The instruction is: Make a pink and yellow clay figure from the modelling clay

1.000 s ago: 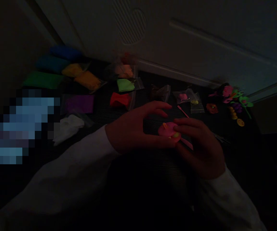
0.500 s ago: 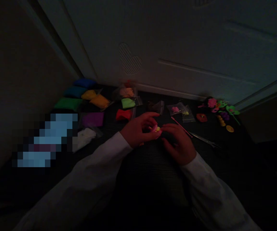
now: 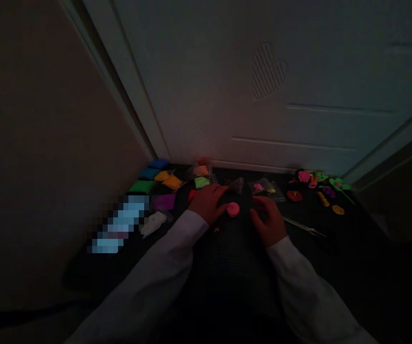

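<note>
A round pink piece of modelling clay [image 3: 233, 209] lies on the dark table between my hands. My left hand [image 3: 208, 204] is just left of it, thumb and fingers apart, the thumb tip close to the clay; whether they touch I cannot tell. On the other side my right hand [image 3: 268, 220] is held with its fingers parted and nothing between them. A small orange-pink scrap [image 3: 216, 230] sits nearer to me, below the left hand. Scissors [image 3: 304, 226] lie right of my right hand. The light is dim, so fine detail is lost.
Bags of coloured clay, including green [image 3: 142, 186], purple [image 3: 164, 201] and white [image 3: 153, 223], spread along the left and back. A blurred-out bright screen [image 3: 120, 227] lies at left. Finished clay flowers [image 3: 304, 176] and a red piece [image 3: 294, 196] are at back right, before a pale panel [image 3: 234, 95].
The pink clay with a yellow part, earlier held in my left fingers, has been let go; a round pink piece now lies on the table. My hands have parted, and the view has tilted up.
</note>
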A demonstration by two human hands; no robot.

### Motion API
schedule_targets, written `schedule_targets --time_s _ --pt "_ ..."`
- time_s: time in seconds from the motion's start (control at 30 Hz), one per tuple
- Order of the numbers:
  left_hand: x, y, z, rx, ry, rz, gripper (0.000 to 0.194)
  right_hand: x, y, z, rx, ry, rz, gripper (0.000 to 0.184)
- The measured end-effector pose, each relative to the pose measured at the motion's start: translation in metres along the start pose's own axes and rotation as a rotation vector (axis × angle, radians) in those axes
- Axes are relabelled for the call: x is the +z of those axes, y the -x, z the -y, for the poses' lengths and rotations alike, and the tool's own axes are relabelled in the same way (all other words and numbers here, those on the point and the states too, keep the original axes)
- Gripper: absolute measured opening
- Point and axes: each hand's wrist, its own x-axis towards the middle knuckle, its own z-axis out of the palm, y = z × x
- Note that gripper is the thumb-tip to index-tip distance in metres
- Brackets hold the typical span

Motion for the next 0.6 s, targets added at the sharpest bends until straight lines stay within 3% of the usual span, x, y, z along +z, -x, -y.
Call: schedule_targets --time_s 0.13,0.37,0.47,0.6 --pt "-0.009 0.008 0.023 -0.198 -0.087 -0.035 0.035 -0.003 -0.003 0.001 0.001 -0.033 -0.055 0.029" --pt "0.014 0.005 0.020 -0.398 0.023 -0.126 0.030 -0.006 -0.008 -0.007 0.004 -0.065 -0.181 0.025" --pt "0.004 0.006 0.026 -0.458 0.144 -0.189 0.032 -0.005 -0.009 -0.010 -0.003 -0.076 -0.204 0.024" --pt "-0.022 0.019 0.029 -0.533 0.307 -0.335 0.023 -0.004 -0.007 -0.003 -0.030 -0.095 -0.170 0.021"
